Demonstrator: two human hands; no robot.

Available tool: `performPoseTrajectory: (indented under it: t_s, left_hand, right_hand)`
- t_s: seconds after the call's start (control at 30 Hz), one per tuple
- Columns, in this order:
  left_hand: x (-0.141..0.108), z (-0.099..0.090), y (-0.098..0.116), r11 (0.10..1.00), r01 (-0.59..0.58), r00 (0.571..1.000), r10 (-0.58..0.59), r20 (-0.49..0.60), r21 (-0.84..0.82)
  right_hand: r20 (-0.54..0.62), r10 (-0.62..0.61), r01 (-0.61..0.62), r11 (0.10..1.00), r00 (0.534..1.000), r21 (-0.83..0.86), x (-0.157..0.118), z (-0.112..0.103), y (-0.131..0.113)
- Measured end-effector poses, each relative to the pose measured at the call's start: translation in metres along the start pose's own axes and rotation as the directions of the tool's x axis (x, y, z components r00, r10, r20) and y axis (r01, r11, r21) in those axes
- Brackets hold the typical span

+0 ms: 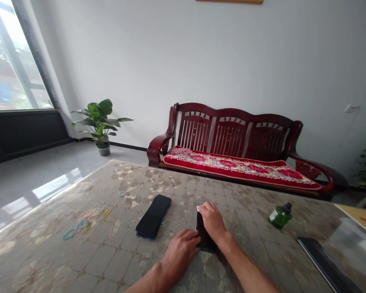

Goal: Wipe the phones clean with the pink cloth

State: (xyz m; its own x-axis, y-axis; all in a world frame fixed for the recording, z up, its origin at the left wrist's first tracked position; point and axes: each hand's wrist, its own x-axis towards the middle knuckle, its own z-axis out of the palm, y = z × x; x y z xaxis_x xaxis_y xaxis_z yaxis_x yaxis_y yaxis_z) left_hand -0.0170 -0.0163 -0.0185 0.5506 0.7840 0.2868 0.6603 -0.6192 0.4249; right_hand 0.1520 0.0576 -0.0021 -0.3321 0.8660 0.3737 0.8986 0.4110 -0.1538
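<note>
A dark, flat, phone-like object [205,241] stands tilted on the patterned tablecloth, partly covered by my hands. My right hand [212,220] grips its far end from above, with a small white spot showing by the fingertips that I cannot make out. At the near left edge, my left hand [183,246] presses its closed fingers against the same object. To the left lies a black smartphone [154,215], screen up, with a blue edge showing beneath it.
Colourful rubber bands [83,225] lie on the table's left side. A green bottle [279,215] with a black top stands at right, near a long dark device [326,264] and a yellow sheet [358,217]. Beyond the table [110,260] are a wooden bench [228,134] and a potted plant [102,126].
</note>
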Motion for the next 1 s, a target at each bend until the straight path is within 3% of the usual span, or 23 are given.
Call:
performPoseTrajectory:
  t_s: [0.13, 0.33, 0.6, 0.87, 1.0]
  left_hand:
    - [0.001, 0.001, -0.002, 1.000, 0.006, 1.000, -0.005, -0.016, 0.029]
    - [0.002, 0.000, 0.001, 0.998, 0.021, 1.000, -0.020, -0.016, 0.059]
    - [0.002, 0.003, 0.001, 0.997, -0.002, 1.000, 0.004, -0.029, 0.080]
    - [0.003, 0.001, 0.003, 0.999, 0.014, 0.999, -0.012, -0.043, 0.053]
    - [0.003, 0.004, 0.001, 0.999, 0.006, 0.998, -0.003, -0.059, 0.051]
  right_hand:
    - [0.020, 0.003, -0.003, 1.000, 1.000, -0.015, 0.006, 0.000, -0.003]
    - [0.029, -0.100, 0.099, 0.995, 0.995, 0.028, -0.025, -0.006, -0.004]
    - [0.005, 0.035, -0.035, 0.999, 0.999, -0.011, 0.000, -0.004, 0.024]
    - [0.003, -0.070, 0.069, 0.994, 0.998, 0.082, -0.053, -0.013, 0.011]
    - [-0.036, -0.048, 0.051, 0.995, 0.998, 0.087, -0.044, -0.010, 0.018]
